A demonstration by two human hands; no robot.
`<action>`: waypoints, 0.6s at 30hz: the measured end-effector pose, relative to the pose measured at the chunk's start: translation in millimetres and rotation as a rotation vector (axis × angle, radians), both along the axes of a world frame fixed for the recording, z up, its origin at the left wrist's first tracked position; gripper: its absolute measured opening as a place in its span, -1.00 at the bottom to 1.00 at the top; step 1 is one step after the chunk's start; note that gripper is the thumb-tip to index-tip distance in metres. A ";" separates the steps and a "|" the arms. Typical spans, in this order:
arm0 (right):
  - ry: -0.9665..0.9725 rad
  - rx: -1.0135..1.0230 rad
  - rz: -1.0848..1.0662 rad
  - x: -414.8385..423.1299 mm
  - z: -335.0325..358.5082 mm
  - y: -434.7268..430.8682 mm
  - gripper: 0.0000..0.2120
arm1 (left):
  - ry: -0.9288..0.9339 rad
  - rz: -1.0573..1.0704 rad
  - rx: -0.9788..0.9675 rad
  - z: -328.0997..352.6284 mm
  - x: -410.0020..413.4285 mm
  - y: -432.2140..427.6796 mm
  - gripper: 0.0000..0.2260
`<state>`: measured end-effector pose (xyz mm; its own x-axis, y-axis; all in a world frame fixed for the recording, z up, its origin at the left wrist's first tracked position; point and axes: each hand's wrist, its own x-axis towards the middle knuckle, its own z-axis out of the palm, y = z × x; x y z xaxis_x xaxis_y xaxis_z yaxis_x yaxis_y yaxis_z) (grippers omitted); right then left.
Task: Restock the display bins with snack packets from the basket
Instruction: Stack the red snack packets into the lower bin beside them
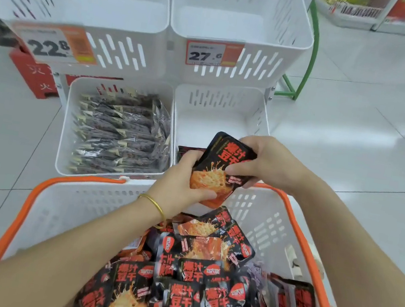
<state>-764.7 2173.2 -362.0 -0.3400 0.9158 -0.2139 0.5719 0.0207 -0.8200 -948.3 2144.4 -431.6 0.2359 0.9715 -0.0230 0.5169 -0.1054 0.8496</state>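
Both hands on one bunch of snack packets [220,166], black and red, held upright over the far rim of the basket [30,195] and just in front of the lower right bin [218,97].

The left hand [181,176] has its fingers curled round the bunch's lower left edge, thumb laid across the front near the bottom. Gold bracelet [153,202] on that wrist.
The right hand [271,164] has its fingers pinching the upper right side, thumb on the front face.

The basket has white slotted walls and an orange rim, and is nearest the camera. Inside is a heap of packets [188,284] of the same kind, lying at mixed angles.

The lower right bin is white with a bare bottom towards the back. A lone packet [187,151] of the same kind shows at its near left corner, partly hidden by the left hand.
The lower left bin [67,132], right beside it, is filled with dark packets [119,135] in clear wrap, stacked in rows.

Upper tier: upper left bin [86,10] carries a tag reading 22.8 [54,45]; upper right bin [242,29] carries a tag reading 27.6 [211,54].

A red box [33,76] stands on the tiled floor behind the rack at left.
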 end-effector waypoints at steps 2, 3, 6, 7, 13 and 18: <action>-0.031 0.175 -0.134 -5.4 -2.8 21.8 -0.87 | 0.122 0.051 0.134 -6.7 -11.7 21.6 -0.29; -0.095 0.282 -0.190 -7.4 -5.1 33.9 -0.89 | 0.231 0.095 0.196 -10.2 -20.0 32.0 -0.29; -0.477 0.510 -0.224 -19.5 -18.8 67.8 -0.79 | 0.551 0.179 0.308 -27.7 -47.7 56.9 -0.40; -0.562 0.546 -0.192 -25.1 -29.2 80.3 -0.77 | 0.625 0.180 0.318 -35.4 -54.3 62.1 -0.42; -0.617 0.509 -0.031 -62.9 -94.5 151.6 -0.77 | 0.892 0.101 0.373 -66.0 -58.9 72.4 -0.51; -0.526 0.240 0.203 -77.5 -142.6 176.3 -0.77 | 0.912 0.091 0.345 -70.5 -59.9 73.9 -0.51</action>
